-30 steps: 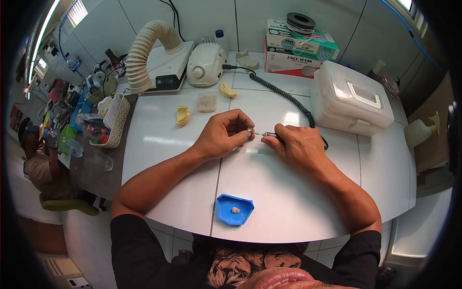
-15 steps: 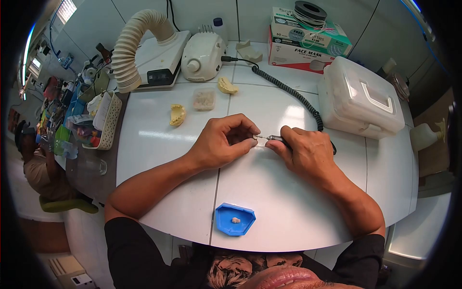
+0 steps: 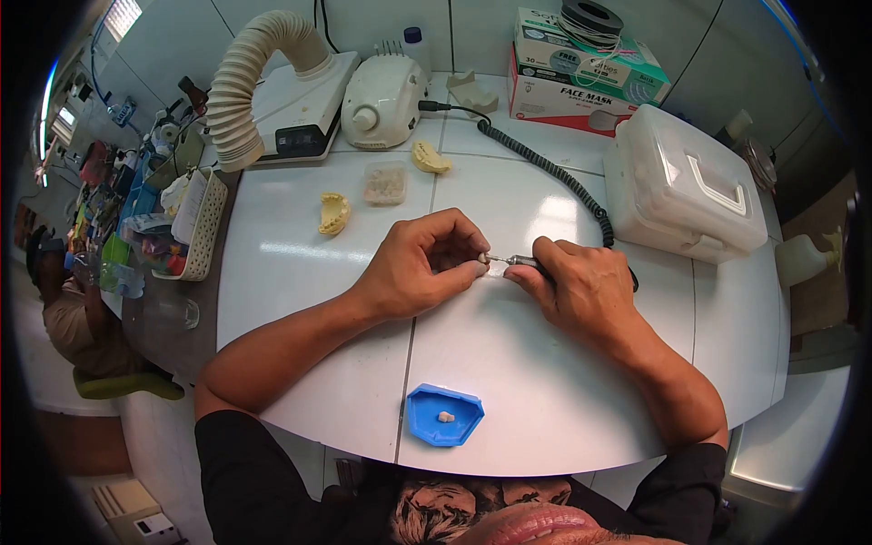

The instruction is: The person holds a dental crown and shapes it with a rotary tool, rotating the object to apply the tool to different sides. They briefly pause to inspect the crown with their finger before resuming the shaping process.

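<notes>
My left hand [image 3: 418, 268] is closed, thumb and fingertips pinching a small tooth-like piece [image 3: 483, 259]. From the right, my right hand [image 3: 581, 286] grips a rotary handpiece [image 3: 522, 261], its thin bur pointing left, right at the piece. Both hands are close together over the middle of the white table. Nearer to me lies a blue tray [image 3: 465, 438] with a small pinkish-white tooth piece [image 3: 446, 417] in it. Beyond my left hand are two yellowish dental casts, one on the left [image 3: 334, 214] and one farther back [image 3: 430, 158], with a small clear box [image 3: 385, 183] of bits between them.
A coiled cord [image 3: 561, 174] runs from the handpiece to a white motor unit [image 3: 382, 102]. Left of that stands a device with a ribbed hose [image 3: 234, 91]. Face mask boxes [image 3: 568, 113] and a white case [image 3: 686, 186] occupy the right; a basket [image 3: 207, 227] and a seated person are left.
The view has shifted slightly. My hands keep nearly the same pose, and a little more of the piece shows at my left fingertips beside the bur.
</notes>
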`<state>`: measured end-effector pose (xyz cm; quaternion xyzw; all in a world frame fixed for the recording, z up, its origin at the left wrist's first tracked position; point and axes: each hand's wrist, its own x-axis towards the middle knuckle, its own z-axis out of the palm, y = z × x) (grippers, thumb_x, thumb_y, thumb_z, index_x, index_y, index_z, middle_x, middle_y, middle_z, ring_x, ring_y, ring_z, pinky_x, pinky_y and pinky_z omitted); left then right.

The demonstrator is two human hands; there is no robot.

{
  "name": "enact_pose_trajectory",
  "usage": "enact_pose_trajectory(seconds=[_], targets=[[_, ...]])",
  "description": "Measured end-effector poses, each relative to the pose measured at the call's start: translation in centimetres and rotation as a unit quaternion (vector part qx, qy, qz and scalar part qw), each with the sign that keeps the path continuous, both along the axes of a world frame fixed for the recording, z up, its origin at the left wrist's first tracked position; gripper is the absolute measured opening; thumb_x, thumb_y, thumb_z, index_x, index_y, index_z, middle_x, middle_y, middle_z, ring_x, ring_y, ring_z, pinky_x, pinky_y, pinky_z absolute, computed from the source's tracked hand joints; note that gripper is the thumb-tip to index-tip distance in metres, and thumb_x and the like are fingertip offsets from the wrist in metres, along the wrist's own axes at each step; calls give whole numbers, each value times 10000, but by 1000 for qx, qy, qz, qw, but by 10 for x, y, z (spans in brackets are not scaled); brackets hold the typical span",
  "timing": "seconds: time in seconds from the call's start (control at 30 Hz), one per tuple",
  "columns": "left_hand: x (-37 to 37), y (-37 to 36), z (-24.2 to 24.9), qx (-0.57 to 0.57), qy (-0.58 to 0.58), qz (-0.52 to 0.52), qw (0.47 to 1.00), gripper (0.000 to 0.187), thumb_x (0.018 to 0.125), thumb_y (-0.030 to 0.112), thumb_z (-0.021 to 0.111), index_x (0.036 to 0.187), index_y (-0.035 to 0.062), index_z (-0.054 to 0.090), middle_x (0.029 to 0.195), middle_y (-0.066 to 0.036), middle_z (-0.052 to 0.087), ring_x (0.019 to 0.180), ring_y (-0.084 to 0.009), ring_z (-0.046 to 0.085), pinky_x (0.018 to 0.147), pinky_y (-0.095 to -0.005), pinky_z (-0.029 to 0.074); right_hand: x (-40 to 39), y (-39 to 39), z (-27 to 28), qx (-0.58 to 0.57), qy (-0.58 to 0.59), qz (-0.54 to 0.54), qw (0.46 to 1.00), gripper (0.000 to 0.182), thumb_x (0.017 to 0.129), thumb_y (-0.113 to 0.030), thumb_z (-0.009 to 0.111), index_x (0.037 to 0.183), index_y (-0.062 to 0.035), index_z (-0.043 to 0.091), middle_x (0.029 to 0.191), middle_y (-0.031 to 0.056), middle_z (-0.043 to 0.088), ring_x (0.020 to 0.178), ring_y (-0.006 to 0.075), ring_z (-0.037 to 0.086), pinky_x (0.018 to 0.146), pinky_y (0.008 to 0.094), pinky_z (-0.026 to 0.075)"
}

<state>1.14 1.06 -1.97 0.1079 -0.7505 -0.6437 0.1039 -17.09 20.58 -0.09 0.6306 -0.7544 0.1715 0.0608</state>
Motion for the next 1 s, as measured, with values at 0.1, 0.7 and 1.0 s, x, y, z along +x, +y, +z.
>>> enact_pose_trajectory(seconds=[0.1, 0.7, 1.0], targets=[[0, 2, 1, 7, 8, 10, 1000, 210, 1003, 9, 762, 1192, 0, 671, 1110, -69, 744, 1075, -134, 752, 977, -297, 601, 0, 1, 1, -2, -3, -2, 1000, 506, 1048, -549, 713, 839, -90, 672, 674, 94, 703, 548, 331, 688, 499, 442, 516], [-1, -1, 2, 20, -24, 8, 999, 236, 990, 16, 784, 1211, -30, 713, 1105, -79, 760, 1042, -118, 743, 951, -268, 609, 1, -1, -3, -10, 6, 2, 1000, 514, 1031, -565, 728, 835, -96, 650, 648, 93, 677, 521, 320, 660, 485, 435, 496], [-1, -2, 2, 17, -29, 2, 999, 208, 995, 22, 782, 1185, -37, 721, 1107, -98, 782, 1026, -129, 769, 935, -261, 622, -1, -3, -7, -11, 12, 5, 1000, 518, 1037, -569, 716, 843, -93, 651, 663, 86, 688, 526, 317, 673, 472, 436, 494]])
